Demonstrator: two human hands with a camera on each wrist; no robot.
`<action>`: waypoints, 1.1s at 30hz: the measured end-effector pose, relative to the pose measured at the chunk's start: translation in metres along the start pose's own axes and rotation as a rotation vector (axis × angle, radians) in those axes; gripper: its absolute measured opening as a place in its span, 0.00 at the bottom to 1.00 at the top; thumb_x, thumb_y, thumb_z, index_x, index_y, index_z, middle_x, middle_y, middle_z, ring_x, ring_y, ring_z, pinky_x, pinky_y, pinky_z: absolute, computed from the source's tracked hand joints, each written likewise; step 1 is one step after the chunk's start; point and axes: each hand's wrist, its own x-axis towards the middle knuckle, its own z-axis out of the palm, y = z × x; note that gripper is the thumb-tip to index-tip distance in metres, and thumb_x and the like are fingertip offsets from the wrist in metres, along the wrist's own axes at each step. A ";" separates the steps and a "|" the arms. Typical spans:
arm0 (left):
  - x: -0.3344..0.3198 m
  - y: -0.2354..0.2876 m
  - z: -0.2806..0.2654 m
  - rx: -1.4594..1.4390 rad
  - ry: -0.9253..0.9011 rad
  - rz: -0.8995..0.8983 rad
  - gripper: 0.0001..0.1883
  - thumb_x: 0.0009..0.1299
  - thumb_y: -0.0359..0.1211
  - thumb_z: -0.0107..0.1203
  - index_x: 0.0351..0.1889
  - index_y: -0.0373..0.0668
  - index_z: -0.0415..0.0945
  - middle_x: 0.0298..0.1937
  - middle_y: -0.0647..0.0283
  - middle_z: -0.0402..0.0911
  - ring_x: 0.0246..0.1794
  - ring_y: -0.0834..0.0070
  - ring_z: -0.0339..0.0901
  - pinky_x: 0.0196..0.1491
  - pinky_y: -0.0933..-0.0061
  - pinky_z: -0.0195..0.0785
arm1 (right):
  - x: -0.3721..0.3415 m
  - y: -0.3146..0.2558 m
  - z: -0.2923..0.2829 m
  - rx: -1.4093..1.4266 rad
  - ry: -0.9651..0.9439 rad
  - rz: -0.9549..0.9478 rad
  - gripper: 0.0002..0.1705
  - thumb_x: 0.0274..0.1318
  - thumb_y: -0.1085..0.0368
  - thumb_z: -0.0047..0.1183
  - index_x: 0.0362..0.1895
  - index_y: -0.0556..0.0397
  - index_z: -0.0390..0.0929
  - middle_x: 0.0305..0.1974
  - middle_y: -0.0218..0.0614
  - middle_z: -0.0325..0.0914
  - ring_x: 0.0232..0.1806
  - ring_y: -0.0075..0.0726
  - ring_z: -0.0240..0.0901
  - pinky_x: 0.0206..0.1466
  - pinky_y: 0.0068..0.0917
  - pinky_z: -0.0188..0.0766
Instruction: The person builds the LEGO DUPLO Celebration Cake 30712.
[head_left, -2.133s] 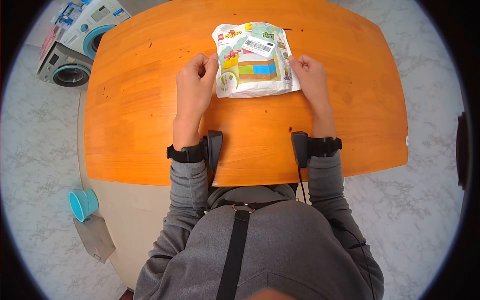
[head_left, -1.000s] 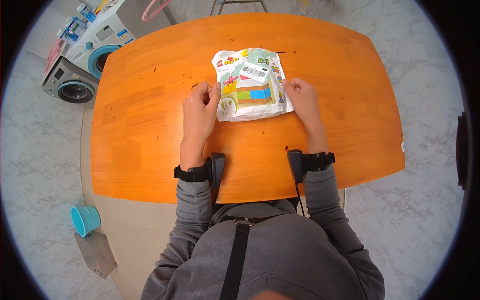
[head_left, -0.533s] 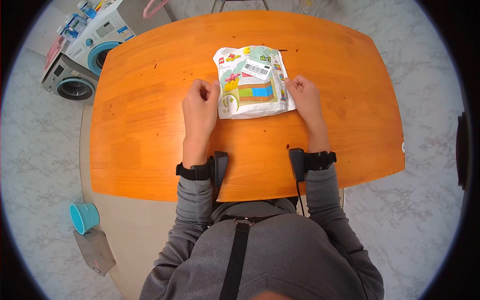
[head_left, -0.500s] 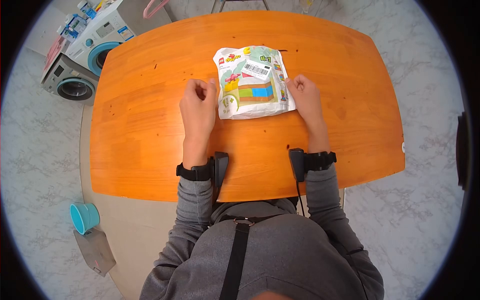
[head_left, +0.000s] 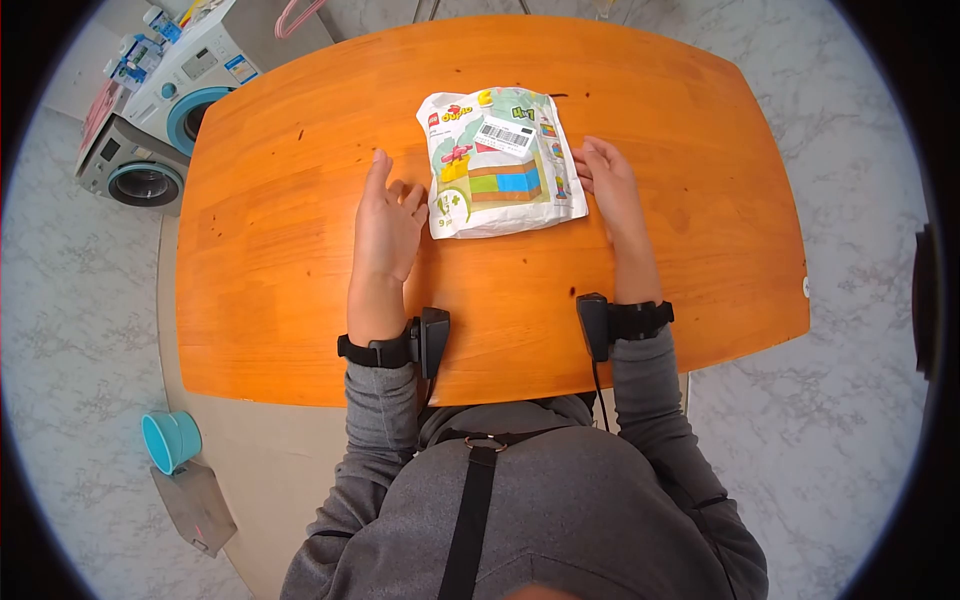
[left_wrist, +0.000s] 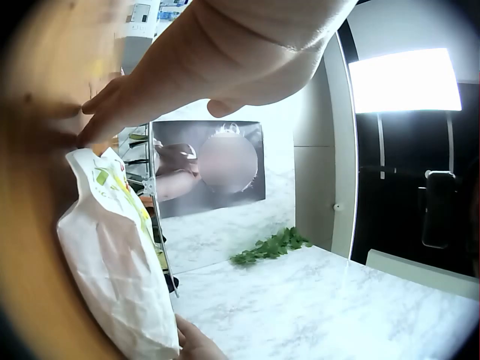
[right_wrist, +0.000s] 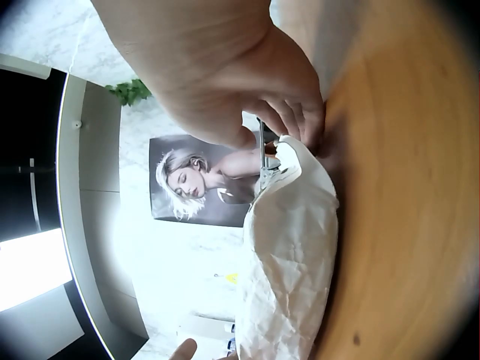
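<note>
Packet on table | left hand relaxed, beside it | right hand relaxed, opposite side

Looks like a home. Has a bucket and washing machines past the far left corner of the table.

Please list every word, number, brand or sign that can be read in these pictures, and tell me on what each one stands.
"duplo": upper left front of the white package.
"9": its lower left corner; the letters after it are blurred.
Red square logo, top left corner: too small to read surely.
Barcode sticker on the package: print too small.
Blue-and-white label on the white washing machine: unreadable.
</note>
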 end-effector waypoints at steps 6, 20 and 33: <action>-0.006 0.001 0.010 -0.064 -0.030 0.011 0.48 0.66 0.58 0.46 0.70 0.41 0.31 0.69 0.36 0.25 0.70 0.43 0.39 0.68 0.53 0.39 | -0.014 -0.018 0.006 0.355 -0.093 0.144 0.30 0.64 0.56 0.43 0.61 0.66 0.56 0.53 0.53 0.69 0.53 0.38 0.68 0.54 0.29 0.67; -0.005 0.006 0.001 -0.270 -0.123 -0.016 0.50 0.67 0.59 0.41 0.70 0.45 0.20 0.70 0.44 0.15 0.70 0.37 0.35 0.67 0.48 0.43 | -0.015 -0.020 0.014 0.573 -0.183 0.231 0.24 0.65 0.61 0.40 0.58 0.66 0.60 0.56 0.52 0.65 0.57 0.40 0.65 0.58 0.33 0.66; -0.017 0.025 -0.007 -0.496 -0.162 -0.165 0.40 0.71 0.53 0.35 0.70 0.48 0.23 0.70 0.54 0.12 0.67 0.26 0.30 0.66 0.36 0.37 | -0.018 -0.046 -0.001 0.713 -0.295 0.447 0.31 0.63 0.56 0.41 0.66 0.53 0.50 0.60 0.55 0.58 0.58 0.49 0.61 0.61 0.43 0.60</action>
